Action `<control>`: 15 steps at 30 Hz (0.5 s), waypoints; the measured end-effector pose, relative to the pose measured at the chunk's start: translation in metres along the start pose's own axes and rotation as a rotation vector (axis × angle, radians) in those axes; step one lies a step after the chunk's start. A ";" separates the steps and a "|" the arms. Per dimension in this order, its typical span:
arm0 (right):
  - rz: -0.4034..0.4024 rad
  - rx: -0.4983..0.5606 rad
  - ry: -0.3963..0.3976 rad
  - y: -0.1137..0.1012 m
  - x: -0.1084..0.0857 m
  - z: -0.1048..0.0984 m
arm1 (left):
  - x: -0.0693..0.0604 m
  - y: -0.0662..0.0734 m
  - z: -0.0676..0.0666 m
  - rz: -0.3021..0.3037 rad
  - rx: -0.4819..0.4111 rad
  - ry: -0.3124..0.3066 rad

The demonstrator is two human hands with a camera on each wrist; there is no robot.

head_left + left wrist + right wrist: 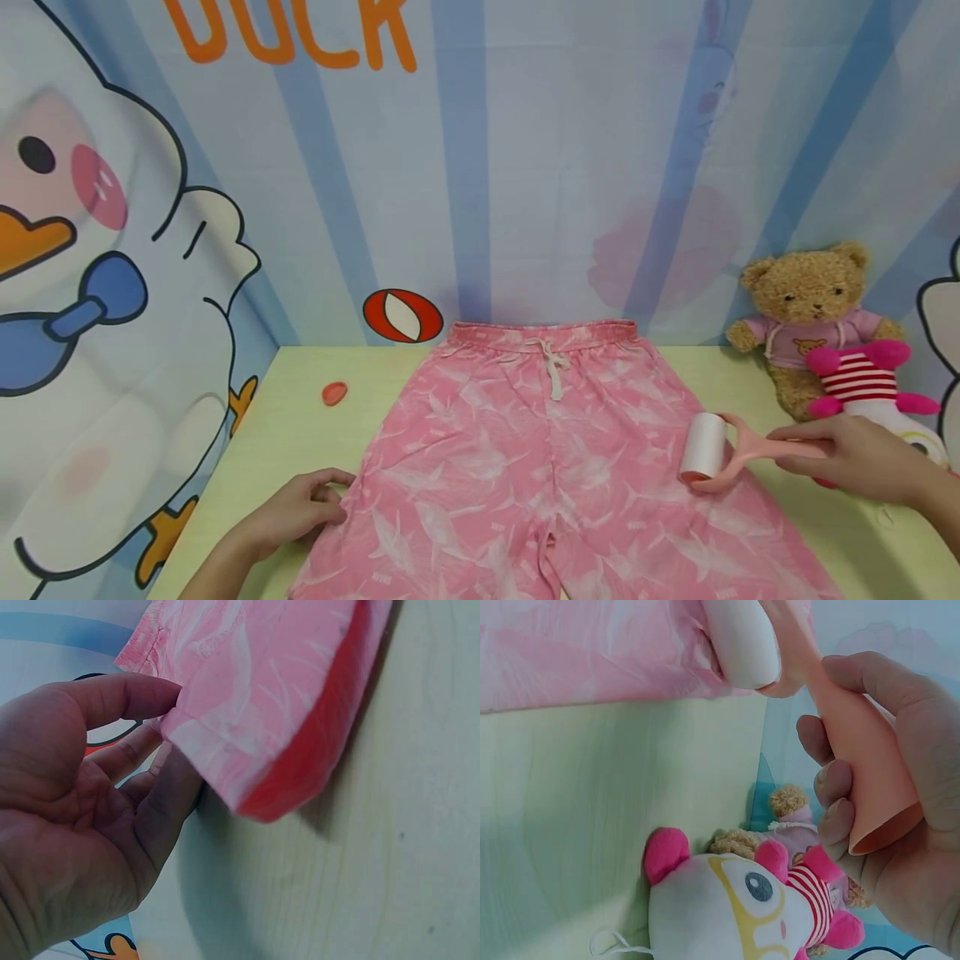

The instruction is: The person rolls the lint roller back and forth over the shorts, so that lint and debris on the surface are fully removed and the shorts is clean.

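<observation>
The pink shorts (480,442) lie flat on the surface (300,429), with the roller (705,447) resting on their right side, its handle (780,448) gripped in my right hand (873,458), and my left hand (300,507) pinching their left edge. If the roller sticks and I let that edge go, the shorts might bunch up, or I might bump the stripy toy (858,379) nearby.

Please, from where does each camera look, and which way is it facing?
Head: worn on the head, facing forward and down at the pink shorts; left hand and right hand show, with forearms.
Left wrist: worn there, facing the shorts' edge at the fingertips; only the left hand shows.
Right wrist: worn there, facing the lint roller; only the right hand shows, gripping its handle.
Shared by head and right wrist: roller, teddy bear, striped plush.
</observation>
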State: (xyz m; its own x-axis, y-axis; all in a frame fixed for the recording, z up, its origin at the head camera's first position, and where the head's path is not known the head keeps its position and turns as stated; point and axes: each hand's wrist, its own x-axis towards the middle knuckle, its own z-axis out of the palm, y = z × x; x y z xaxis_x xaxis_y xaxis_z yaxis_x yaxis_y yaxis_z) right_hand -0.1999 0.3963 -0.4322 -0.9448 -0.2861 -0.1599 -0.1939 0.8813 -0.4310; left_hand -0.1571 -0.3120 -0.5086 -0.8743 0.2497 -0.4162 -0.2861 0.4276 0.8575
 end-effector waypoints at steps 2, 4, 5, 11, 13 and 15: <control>-0.007 0.035 -0.008 -0.001 0.002 0.003 | 0.000 0.000 0.000 0.000 -0.001 0.000; -0.022 0.048 -0.007 -0.004 0.005 0.007 | 0.000 -0.001 0.000 0.001 -0.001 0.000; -0.037 0.044 0.000 -0.005 0.007 0.008 | 0.000 -0.001 0.000 0.002 -0.003 -0.001; -0.116 0.071 0.024 -0.021 0.022 0.020 | 0.000 0.000 0.000 0.006 0.000 -0.002; -0.137 0.097 0.027 -0.027 0.029 0.025 | 0.000 0.001 0.000 0.005 0.004 -0.001; -0.155 0.108 0.047 -0.033 0.036 0.030 | -0.001 0.001 0.001 0.002 0.007 0.001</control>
State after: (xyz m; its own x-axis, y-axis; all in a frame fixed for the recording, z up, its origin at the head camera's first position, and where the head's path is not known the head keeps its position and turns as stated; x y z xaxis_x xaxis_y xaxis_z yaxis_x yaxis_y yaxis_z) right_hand -0.2194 0.3454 -0.4506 -0.9177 -0.3949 -0.0435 -0.3107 0.7817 -0.5407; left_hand -0.1568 -0.3111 -0.5075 -0.8754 0.2494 -0.4140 -0.2816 0.4331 0.8562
